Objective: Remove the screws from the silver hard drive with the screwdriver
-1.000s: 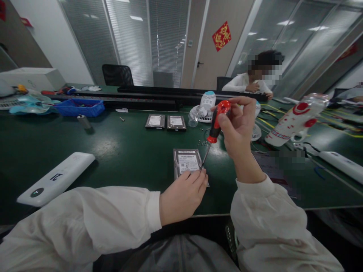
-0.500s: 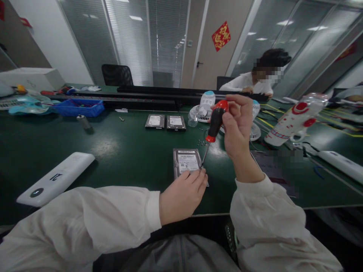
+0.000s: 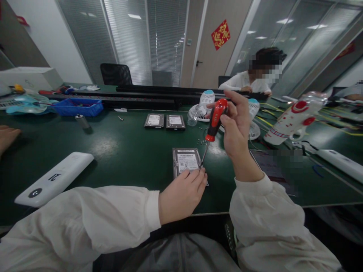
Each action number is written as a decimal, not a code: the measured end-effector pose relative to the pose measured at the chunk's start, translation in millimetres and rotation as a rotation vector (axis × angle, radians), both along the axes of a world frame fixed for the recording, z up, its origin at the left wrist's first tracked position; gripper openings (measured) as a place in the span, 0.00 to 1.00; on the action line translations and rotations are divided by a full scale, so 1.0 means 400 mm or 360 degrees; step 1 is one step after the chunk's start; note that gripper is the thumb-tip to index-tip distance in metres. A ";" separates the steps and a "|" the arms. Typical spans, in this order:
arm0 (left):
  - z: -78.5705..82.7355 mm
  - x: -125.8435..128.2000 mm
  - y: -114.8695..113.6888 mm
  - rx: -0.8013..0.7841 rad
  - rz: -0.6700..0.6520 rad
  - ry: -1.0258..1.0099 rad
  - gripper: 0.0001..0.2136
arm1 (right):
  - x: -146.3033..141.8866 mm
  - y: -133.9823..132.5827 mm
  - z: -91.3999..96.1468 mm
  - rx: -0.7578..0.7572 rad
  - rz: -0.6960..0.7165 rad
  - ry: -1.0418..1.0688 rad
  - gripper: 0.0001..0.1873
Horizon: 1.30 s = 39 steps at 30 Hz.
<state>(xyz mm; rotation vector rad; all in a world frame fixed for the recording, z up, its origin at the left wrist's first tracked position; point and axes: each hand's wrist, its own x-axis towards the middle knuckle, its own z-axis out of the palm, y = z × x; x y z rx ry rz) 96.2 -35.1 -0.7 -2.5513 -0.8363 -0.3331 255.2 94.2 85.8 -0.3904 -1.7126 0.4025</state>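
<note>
A hard drive [image 3: 186,158] with a white label lies on the green table in front of me. My left hand [image 3: 183,194] covers its near part, fingers curled over toward the right edge and holding it down; the thumb is hidden. Above and to the right, my right hand [image 3: 236,128] grips the red and black handle of a screwdriver [image 3: 214,121] between thumb and fingers. The screwdriver tilts, its tip touching the drive's right edge close to my left fingertips. Several small screws [image 3: 202,142] lie just beyond the drive.
Two more hard drives [image 3: 154,121] lie farther back. White fans [image 3: 207,99] and a patterned bottle [image 3: 295,119] stand to the right. A white power bank [image 3: 55,179] and a blue tray [image 3: 79,107] are on the left. Another person's hand [image 3: 8,138] rests at the left edge; someone sits opposite.
The screwdriver's handle has turned in my right fingers, now showing more red. My left hand and the drive stay in place. Another person's hand has appeared at the left edge.
</note>
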 end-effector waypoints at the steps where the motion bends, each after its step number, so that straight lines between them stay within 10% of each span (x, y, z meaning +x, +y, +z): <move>1: 0.000 0.000 0.000 0.0001 0.0000 -0.0001 0.23 | 0.000 0.000 0.000 -0.0002 0.0009 -0.0016 0.21; 39: 0.002 -0.002 -0.001 0.0003 0.0003 0.0049 0.24 | -0.001 0.011 0.003 0.0169 -0.0230 0.0093 0.22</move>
